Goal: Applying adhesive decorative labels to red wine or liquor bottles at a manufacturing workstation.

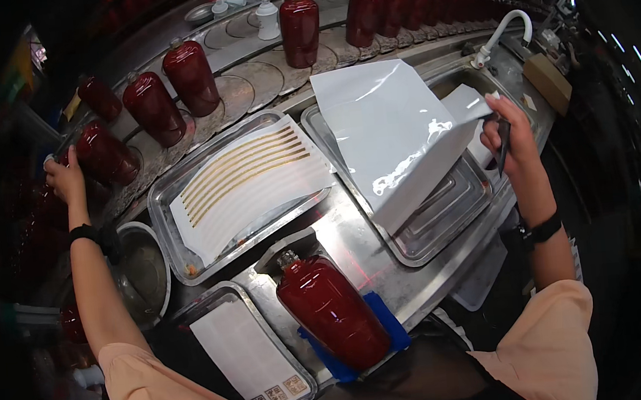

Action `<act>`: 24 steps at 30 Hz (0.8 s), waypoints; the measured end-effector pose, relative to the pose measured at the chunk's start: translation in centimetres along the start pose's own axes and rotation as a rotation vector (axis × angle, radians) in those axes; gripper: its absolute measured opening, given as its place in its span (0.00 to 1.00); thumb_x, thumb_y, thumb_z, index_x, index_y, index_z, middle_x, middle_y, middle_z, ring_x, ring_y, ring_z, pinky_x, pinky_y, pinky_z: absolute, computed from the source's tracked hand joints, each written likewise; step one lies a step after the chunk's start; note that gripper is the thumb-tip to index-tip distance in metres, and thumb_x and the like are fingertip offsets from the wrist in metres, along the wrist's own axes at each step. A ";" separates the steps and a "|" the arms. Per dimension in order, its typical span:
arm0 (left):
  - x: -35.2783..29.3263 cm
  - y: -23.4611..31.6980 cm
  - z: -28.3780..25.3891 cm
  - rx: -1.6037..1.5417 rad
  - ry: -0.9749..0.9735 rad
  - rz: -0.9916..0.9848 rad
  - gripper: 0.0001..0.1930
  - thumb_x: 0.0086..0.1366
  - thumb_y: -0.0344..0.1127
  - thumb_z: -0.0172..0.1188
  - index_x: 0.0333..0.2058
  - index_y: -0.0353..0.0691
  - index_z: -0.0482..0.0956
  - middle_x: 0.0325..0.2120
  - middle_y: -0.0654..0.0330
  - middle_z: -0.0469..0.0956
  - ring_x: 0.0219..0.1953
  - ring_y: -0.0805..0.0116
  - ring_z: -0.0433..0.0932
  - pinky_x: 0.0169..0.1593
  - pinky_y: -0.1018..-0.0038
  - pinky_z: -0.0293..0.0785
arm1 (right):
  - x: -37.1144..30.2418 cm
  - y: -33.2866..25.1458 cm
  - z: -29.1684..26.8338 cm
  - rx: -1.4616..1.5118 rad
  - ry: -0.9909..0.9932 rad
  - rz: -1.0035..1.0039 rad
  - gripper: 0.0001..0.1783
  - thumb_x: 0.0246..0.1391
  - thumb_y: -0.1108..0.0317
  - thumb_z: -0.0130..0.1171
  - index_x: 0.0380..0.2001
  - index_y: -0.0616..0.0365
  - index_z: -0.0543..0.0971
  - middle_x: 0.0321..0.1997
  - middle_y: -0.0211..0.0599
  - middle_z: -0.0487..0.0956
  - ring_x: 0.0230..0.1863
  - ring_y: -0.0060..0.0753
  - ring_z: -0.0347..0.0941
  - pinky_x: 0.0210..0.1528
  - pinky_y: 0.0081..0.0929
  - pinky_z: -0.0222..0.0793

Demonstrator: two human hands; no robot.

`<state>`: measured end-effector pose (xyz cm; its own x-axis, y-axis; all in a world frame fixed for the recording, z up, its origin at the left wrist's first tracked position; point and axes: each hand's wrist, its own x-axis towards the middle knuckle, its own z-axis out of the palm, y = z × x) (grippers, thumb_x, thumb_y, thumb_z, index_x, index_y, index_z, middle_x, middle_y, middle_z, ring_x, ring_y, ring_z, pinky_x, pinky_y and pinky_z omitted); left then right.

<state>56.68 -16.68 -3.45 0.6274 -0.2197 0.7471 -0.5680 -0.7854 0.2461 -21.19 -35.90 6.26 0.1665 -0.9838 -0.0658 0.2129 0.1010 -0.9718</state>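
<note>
At the far left, my left hand point(67, 179) is closed at the neck of a dark red glass bottle point(107, 153) on the conveyor; its fingertips are partly lost in shadow. My right hand point(509, 134), raised on the right, pinches the edge of a large glossy white sheet point(383, 130) and also holds a thin dark flat tool point(504, 147) pointing down. The sheet bends over a metal tray. Before me another red bottle point(332, 313) lies tilted on a blue cloth point(387, 321), its threaded neck pointing away.
A metal tray point(159, 206) holds a white sheet with gold strips point(246, 172). Nearer, a small tray holds a white sheet with gold square labels point(246, 351). Red bottles line the plated conveyor point(253, 84) behind. A white faucet point(508, 31) and a round metal bowl point(161, 279) flank the bench.
</note>
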 end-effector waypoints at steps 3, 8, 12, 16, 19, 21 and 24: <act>-1.1 2.4 -0.3 -0.029 -0.002 -0.011 0.39 0.59 0.66 0.55 0.58 0.43 0.60 0.51 0.39 0.70 0.54 0.38 0.69 0.53 0.47 0.68 | 5.8 0.9 1.5 -0.064 -0.027 -0.094 0.12 0.57 0.63 0.60 0.40 0.57 0.73 0.18 0.27 0.69 0.09 0.18 0.58 0.14 0.19 0.50; -2.0 4.8 -3.1 -0.066 -0.069 -0.071 0.40 0.59 0.65 0.56 0.56 0.36 0.59 0.52 0.32 0.66 0.51 0.32 0.69 0.53 0.47 0.67 | 7.5 7.9 1.0 -0.765 -0.161 -0.427 0.22 0.52 0.65 0.62 0.50 0.62 0.76 0.36 0.36 0.79 0.40 0.20 0.72 0.39 0.17 0.66; -2.7 7.3 -4.2 -0.204 -0.097 -0.064 0.41 0.59 0.61 0.58 0.58 0.33 0.56 0.54 0.33 0.62 0.54 0.32 0.64 0.57 0.47 0.62 | -0.8 7.4 2.2 -1.282 -0.464 -0.508 0.33 0.39 0.75 0.57 0.56 0.56 0.72 0.49 0.51 0.76 0.52 0.53 0.72 0.52 0.35 0.70; -6.1 10.7 -6.4 -0.332 -0.123 -0.103 0.38 0.59 0.51 0.60 0.59 0.32 0.55 0.61 0.35 0.53 0.60 0.33 0.54 0.61 0.45 0.56 | -3.5 9.6 1.6 -1.635 -0.527 -0.441 0.31 0.39 0.76 0.57 0.54 0.55 0.74 0.47 0.51 0.76 0.45 0.56 0.75 0.46 0.44 0.72; -8.3 11.6 -9.2 -0.396 -0.134 -0.060 0.34 0.58 0.40 0.60 0.58 0.31 0.56 0.60 0.35 0.53 0.61 0.34 0.54 0.61 0.47 0.56 | -1.8 10.7 0.7 -1.532 -0.524 -0.547 0.23 0.42 0.77 0.57 0.46 0.56 0.78 0.40 0.49 0.78 0.38 0.55 0.76 0.42 0.43 0.73; -9.2 11.6 -10.9 -0.446 -0.185 -0.028 0.35 0.56 0.39 0.62 0.57 0.30 0.56 0.59 0.34 0.54 0.61 0.34 0.54 0.63 0.49 0.55 | -0.5 10.2 0.1 -1.522 -0.501 -0.585 0.19 0.44 0.78 0.56 0.43 0.56 0.80 0.37 0.47 0.79 0.37 0.54 0.76 0.40 0.42 0.72; -9.6 11.4 -13.3 -0.459 -0.168 0.042 0.37 0.54 0.38 0.63 0.58 0.30 0.56 0.57 0.34 0.57 0.59 0.33 0.58 0.63 0.51 0.57 | 0.4 8.4 0.3 -1.491 -0.414 -0.688 0.14 0.47 0.78 0.55 0.38 0.54 0.80 0.33 0.44 0.79 0.35 0.53 0.76 0.37 0.42 0.72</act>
<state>37.09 -15.85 0.42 0.6548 -0.3658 0.6614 -0.7470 -0.4461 0.4929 -19.08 -35.40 -1.89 0.7101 -0.6568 0.2536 -0.6384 -0.7526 -0.1614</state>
